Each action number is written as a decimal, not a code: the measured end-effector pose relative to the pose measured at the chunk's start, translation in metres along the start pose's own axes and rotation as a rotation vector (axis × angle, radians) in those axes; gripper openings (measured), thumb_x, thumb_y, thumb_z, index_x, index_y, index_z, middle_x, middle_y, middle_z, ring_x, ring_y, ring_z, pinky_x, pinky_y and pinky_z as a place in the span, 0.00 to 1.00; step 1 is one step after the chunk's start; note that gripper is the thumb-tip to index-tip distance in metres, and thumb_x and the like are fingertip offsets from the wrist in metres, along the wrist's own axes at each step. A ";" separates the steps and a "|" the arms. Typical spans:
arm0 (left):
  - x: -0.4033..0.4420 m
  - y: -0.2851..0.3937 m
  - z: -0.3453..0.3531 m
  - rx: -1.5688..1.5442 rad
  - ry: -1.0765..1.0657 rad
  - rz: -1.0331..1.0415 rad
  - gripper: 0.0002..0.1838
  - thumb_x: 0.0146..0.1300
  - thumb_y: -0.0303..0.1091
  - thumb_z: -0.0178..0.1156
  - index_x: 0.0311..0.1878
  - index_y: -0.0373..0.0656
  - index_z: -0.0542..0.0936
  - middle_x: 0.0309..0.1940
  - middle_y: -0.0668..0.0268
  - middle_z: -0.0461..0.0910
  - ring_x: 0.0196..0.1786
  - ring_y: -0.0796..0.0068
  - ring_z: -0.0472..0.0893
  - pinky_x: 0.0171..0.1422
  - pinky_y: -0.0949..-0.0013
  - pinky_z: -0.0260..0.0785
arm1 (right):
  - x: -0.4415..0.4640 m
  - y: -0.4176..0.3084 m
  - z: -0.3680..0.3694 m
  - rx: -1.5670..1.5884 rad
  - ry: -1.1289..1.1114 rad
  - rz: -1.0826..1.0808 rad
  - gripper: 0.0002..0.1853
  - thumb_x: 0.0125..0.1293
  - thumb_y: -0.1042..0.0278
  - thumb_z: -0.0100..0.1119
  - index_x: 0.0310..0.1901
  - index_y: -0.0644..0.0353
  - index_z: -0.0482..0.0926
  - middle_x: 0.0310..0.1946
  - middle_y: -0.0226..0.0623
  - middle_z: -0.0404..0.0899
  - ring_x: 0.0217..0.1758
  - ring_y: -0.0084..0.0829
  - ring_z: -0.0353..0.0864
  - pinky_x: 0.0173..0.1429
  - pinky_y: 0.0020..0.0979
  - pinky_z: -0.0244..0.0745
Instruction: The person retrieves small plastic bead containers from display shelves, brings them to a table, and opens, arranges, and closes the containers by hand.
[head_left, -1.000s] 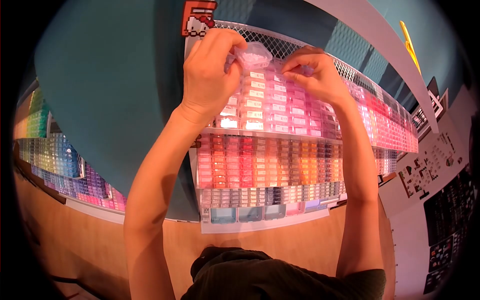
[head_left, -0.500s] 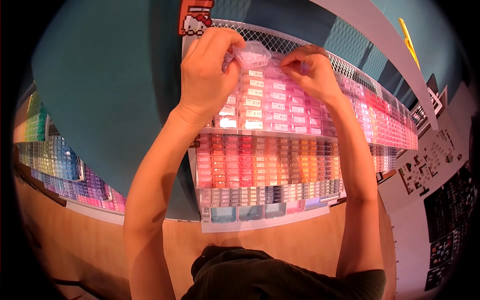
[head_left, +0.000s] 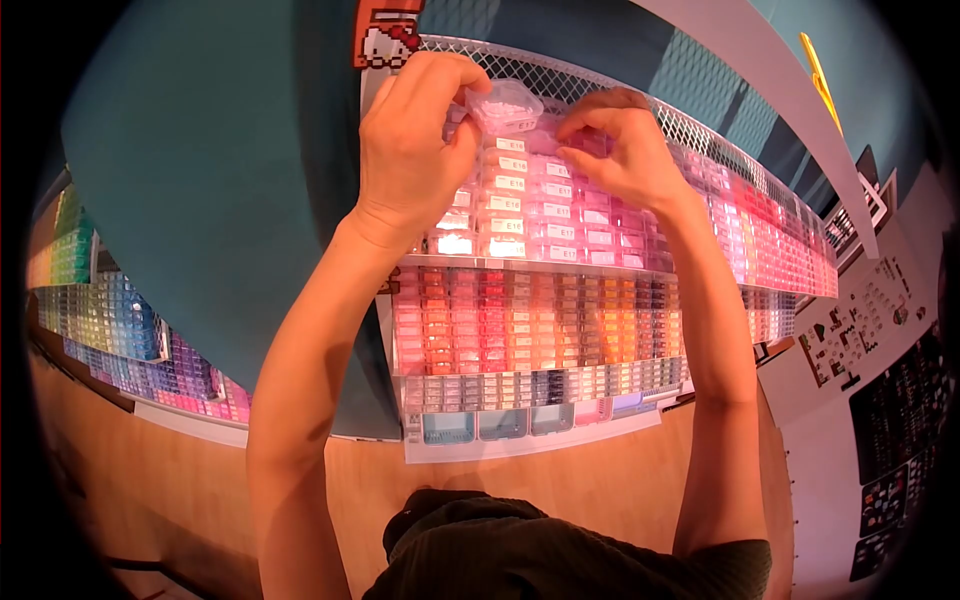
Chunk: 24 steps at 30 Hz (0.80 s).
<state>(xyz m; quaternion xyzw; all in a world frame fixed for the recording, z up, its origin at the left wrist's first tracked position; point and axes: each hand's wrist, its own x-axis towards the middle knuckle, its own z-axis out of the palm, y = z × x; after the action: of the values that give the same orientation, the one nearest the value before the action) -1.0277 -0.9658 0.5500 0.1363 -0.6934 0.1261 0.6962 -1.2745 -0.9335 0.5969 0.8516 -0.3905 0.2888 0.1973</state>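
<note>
My left hand (head_left: 415, 135) is closed on the near-left edge of a small clear plastic box (head_left: 508, 105) with pale pink contents and an E17 label. The box is held tilted above the tops of the stacked boxes. To its right, my right hand (head_left: 625, 145) reaches over the top of a column of pink E17 boxes (head_left: 558, 211). Its thumb and index finger are apart, with nothing visible held between them; whether they touch the top box is hard to see. Beside that column stands a stack of paler E16 boxes (head_left: 507, 204).
Lower shelves hold red, orange and brown boxes (head_left: 520, 320) and, beneath, blue baskets (head_left: 502, 425). White wire mesh (head_left: 560, 78) backs the top shelf. A teal panel (head_left: 210, 200) stands at left, and more colored boxes (head_left: 110, 310) lie beyond it.
My right thumb and index finger have spread slightly apart and shifted a little left over the E17 column. My left hand keeps the box in nearly the same place.
</note>
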 end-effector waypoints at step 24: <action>-0.004 -0.003 0.001 -0.008 -0.015 -0.027 0.18 0.49 0.13 0.61 0.43 0.42 0.78 0.40 0.67 0.80 0.39 0.70 0.81 0.44 0.71 0.75 | 0.001 -0.002 -0.026 0.268 0.076 0.088 0.12 0.55 0.74 0.67 0.41 0.67 0.83 0.41 0.37 0.86 0.46 0.29 0.84 0.57 0.29 0.77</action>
<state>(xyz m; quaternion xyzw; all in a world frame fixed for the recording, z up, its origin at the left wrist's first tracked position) -1.0278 -0.9686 0.5459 0.1438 -0.6972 0.1127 0.6932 -1.2809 -0.9187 0.6170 0.8409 -0.3776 0.3785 0.0838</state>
